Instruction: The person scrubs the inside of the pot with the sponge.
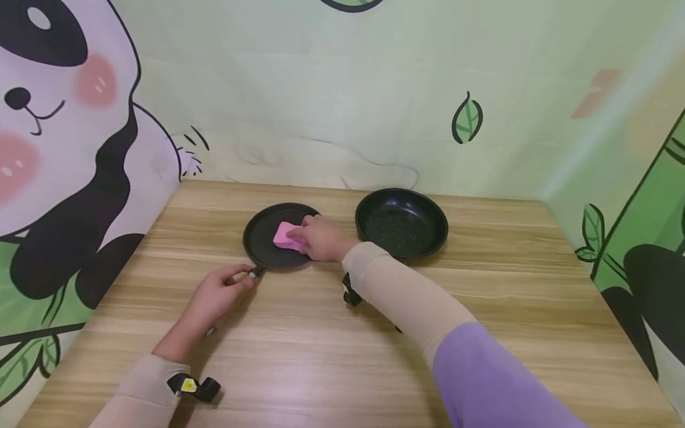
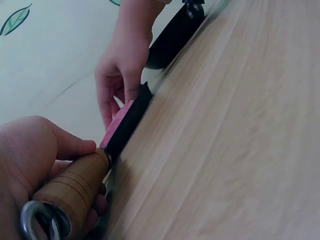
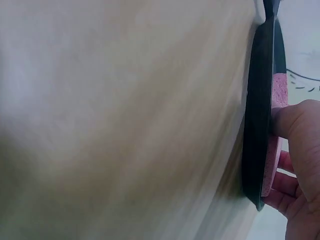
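Note:
A flat black pan (image 1: pixel 261 238) lies on the wooden table, its handle pointing toward me and to the left. My left hand (image 1: pixel 218 296) grips that handle; in the left wrist view the wooden handle (image 2: pixel 75 185) ends in a metal hanging ring (image 2: pixel 31 220). With its fingers and thumb, my right hand (image 1: pixel 325 239) holds a pink sponge (image 1: pixel 283 235) against the pan's cooking surface. Part of the sponge is hidden under the fingers. The right wrist view shows the sponge (image 3: pixel 279 90) inside the pan's low rim (image 3: pixel 257 115).
A deeper black frying pan (image 1: pixel 401 224) stands to the right of the flat one, its handle mostly hidden behind my right forearm. Behind the table (image 1: pixel 332 368) rises a pale green wall (image 1: pixel 299 89) with panda and leaf pictures. Both wrists wear black camera straps (image 1: pixel 195 386).

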### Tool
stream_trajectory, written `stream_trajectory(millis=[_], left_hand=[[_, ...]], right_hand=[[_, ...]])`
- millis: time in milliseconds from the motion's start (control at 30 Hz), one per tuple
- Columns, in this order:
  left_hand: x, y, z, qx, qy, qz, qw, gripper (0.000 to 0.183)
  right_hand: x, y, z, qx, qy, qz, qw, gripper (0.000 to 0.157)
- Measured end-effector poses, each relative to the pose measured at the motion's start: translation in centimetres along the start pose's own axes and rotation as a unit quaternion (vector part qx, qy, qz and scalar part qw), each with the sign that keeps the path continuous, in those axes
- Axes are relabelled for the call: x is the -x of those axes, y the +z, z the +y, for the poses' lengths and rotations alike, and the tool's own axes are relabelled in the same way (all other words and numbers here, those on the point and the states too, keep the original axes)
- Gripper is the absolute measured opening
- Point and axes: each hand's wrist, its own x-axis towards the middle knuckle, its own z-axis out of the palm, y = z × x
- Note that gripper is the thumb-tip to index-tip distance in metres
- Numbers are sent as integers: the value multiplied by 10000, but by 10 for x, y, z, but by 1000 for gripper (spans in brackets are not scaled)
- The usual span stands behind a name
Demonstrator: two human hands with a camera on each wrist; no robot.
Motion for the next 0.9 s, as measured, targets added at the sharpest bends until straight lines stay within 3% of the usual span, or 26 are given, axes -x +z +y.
stream_trajectory(millis=[167, 367, 633, 900], left_hand=[[3, 6, -1, -128, 165, 196, 9996, 36], [2, 7, 0, 154, 263, 105, 9995, 45], [0, 2, 2, 243, 302, -173, 9991, 47], [0, 4, 1, 362, 538, -249, 9976, 46]], right_hand=[[1, 4, -14, -254, -105, -43, 9996, 47], [-3, 9, -34, -277, -230, 234, 9991, 44], [-20, 18, -54, -248, 131, 529, 9982, 43], [-37, 16, -63, 285, 532, 606, 9963, 41]])
